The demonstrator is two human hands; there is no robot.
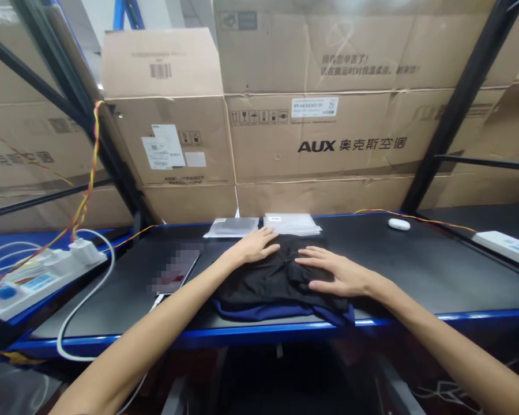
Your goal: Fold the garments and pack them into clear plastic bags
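Note:
A black piece of clothing (259,282) lies bunched on the dark tabletop, and blue cloth (263,312) shows along its front edge. My left hand (256,245) rests on the far left part of the black cloth, fingers stretched forward. On the right part lies my right hand (333,271), its fingers spread and pointing left. Neither hand grips anything that I can see. Just beyond the cloth are two flat stacks of clear plastic bags, one on the left (233,227) and one with a small label on the right (296,223).
A phone (179,271) with a white cable lies left of the cloth. Power strips stand at the far left (47,276) and right (508,246). A small white case (398,224) sits at the back right. Cardboard boxes (320,167) form a wall behind, between dark posts (462,104).

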